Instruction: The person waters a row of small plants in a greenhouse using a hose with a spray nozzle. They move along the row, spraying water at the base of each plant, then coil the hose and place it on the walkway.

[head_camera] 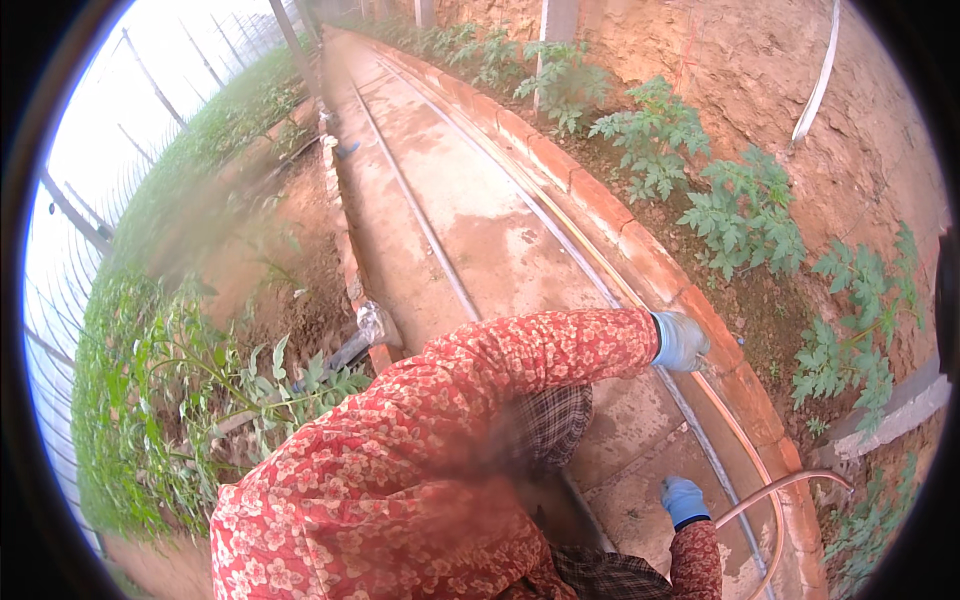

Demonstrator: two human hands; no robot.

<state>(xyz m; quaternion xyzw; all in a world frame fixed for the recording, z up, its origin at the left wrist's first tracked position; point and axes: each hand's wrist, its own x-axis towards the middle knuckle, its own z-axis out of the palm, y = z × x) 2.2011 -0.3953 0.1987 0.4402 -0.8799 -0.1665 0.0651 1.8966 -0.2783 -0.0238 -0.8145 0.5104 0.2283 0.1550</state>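
Observation:
My left hand (680, 342), in a light blue glove, has its fingers curled over the pinkish hose (730, 415) beside the low brick edging; whether they close around it is hidden. Below it, my right hand (683, 500), also blue-gloved, is over the concrete path with its fingers bent. The end part of a hose (795, 478) runs from beside my right wrist across the bricks, its tip over the soil. Another stretch of hose curves down at the lower right. My sleeves are red with a flower pattern.
Two metal rails (416, 206) run along the wet concrete path (487, 247). Brick edging (600, 199) borders leafy plants (746, 214) by an earthen wall (847, 82). Denser plants (150, 375) grow left of a low wall. A wrapped pipe end (375, 322) lies by that wall.

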